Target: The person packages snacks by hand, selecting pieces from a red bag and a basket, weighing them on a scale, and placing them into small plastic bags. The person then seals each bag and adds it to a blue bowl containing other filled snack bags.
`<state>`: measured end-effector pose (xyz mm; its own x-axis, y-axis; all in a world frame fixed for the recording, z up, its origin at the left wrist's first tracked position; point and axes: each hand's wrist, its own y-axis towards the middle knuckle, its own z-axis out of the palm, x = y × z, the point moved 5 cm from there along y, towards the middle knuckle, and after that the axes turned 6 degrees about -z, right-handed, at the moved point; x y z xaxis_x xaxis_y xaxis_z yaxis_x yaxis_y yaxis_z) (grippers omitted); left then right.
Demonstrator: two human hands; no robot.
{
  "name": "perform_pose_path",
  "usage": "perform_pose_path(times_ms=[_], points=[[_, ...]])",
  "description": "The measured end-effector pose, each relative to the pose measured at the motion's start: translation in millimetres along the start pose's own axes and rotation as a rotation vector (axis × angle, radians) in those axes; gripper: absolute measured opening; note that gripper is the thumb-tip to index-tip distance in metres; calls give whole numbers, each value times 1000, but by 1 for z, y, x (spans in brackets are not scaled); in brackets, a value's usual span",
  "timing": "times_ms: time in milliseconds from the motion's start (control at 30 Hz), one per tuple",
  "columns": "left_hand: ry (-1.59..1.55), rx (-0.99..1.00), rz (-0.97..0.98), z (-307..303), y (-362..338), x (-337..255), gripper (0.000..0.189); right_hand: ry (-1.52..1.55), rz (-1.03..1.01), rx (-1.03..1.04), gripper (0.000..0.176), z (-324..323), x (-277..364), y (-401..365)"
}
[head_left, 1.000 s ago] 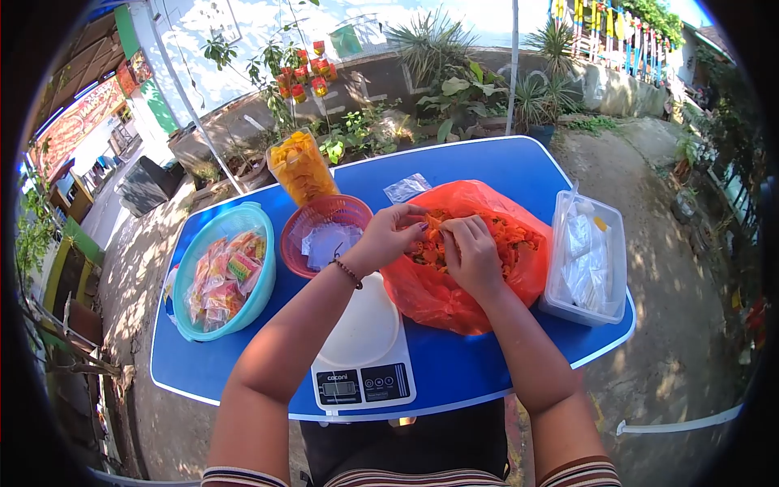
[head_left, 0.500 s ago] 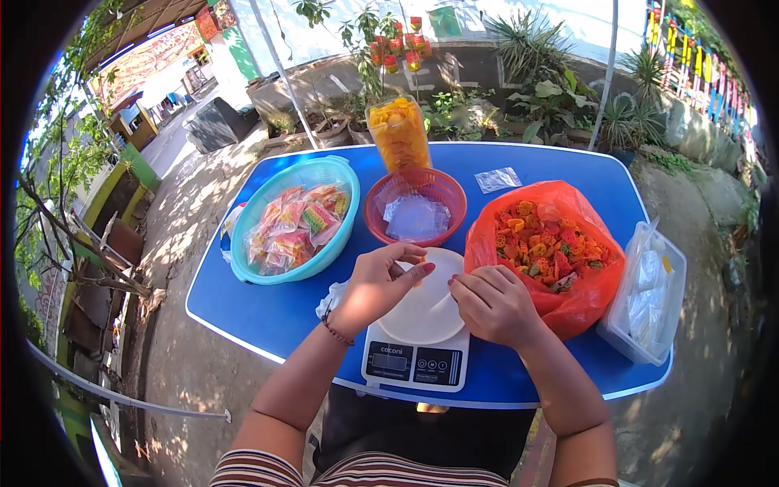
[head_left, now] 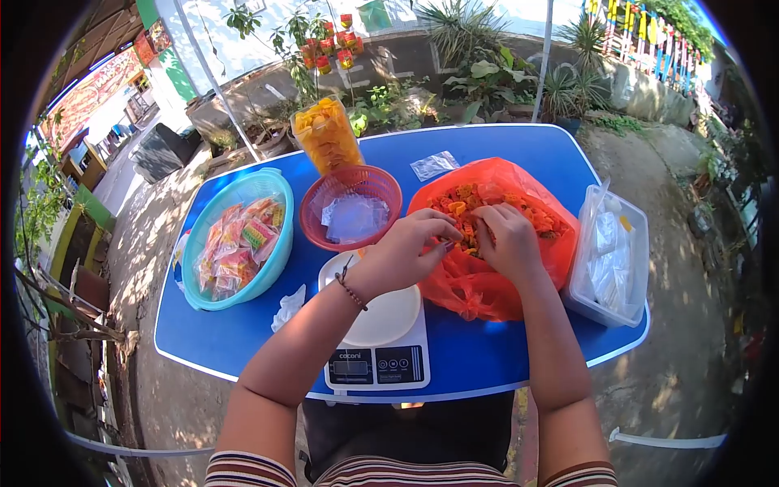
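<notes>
An orange plastic bag [head_left: 479, 288] full of orange and red snack pieces [head_left: 544, 219] lies open on the blue table [head_left: 243, 337]. Both my hands are at its mouth. My left hand [head_left: 406, 252] has its fingers pinched together at the bag's near rim, on what looks like a small clear bag, mostly hidden. My right hand [head_left: 507, 239] is curled down among the snack pieces. A white kitchen scale [head_left: 373, 365] with a round plate sits just in front of my left wrist, with nothing on it.
A red basket [head_left: 312, 219] of clear bags and a teal basket [head_left: 235, 191] of filled packets stand at the left. A tall jar of snacks [head_left: 326, 138] stands behind them, and a clear lidless box [head_left: 629, 268] sits at the right edge. Plants and a wall lie beyond.
Both hands moved from above the scale plate to the right, into the orange bag. The head also turned, shifting the view.
</notes>
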<state>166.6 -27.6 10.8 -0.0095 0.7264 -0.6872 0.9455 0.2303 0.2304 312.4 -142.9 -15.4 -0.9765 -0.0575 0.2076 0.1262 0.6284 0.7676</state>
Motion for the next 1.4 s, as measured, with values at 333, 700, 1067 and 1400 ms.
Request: perform_pose_path(times_ms=[333, 700, 1067, 1400], points=[[456, 344, -211, 36, 28, 33, 50, -383, 252, 429, 22, 11, -12, -10], [373, 44, -25, 21, -6, 4, 36, -366, 266, 285, 16, 28, -8, -17], [192, -432, 59, -49, -85, 0, 25, -67, 51, -114, 4, 4, 12, -4], [160, -717, 50, -62, -128, 37, 28, -64, -400, 85, 9, 16, 140, 11]])
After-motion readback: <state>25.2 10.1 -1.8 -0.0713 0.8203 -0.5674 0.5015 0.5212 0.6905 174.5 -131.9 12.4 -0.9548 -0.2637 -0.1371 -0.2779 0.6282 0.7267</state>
